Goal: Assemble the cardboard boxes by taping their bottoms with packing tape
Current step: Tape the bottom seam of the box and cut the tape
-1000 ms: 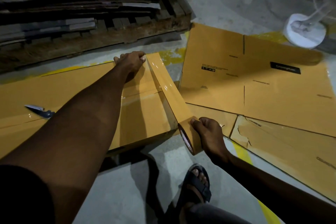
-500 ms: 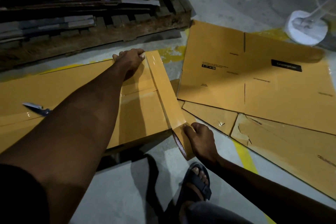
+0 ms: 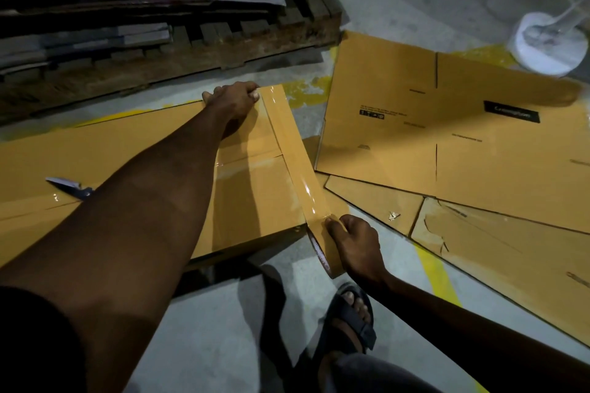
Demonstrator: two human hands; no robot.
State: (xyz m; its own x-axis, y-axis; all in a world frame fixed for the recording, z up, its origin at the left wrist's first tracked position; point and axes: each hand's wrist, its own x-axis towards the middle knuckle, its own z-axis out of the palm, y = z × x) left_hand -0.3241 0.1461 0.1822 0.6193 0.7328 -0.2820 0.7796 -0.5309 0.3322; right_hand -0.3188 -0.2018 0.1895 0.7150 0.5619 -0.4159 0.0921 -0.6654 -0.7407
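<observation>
A brown cardboard box [image 3: 255, 201] lies bottom-up on the floor in front of me. A strip of shiny brown packing tape [image 3: 290, 150] runs along its right edge from the far corner to the near corner. My left hand [image 3: 233, 102] presses the tape's far end down at the box's far corner. My right hand [image 3: 354, 242] grips the tape roll [image 3: 325, 249] at the near right corner, just off the box edge.
Scissors [image 3: 71, 187] lie on the box to the left of my arm. Flattened cartons [image 3: 463, 143] cover the floor to the right. A wooden pallet stacked with cardboard [image 3: 159, 25] stands behind. A white fan base [image 3: 549, 45] is at far right. My sandalled foot [image 3: 351, 319] is below.
My right hand has drawn the roll in towards the box's near corner, so the tape now lies lower along the right edge. My left hand stayed put.
</observation>
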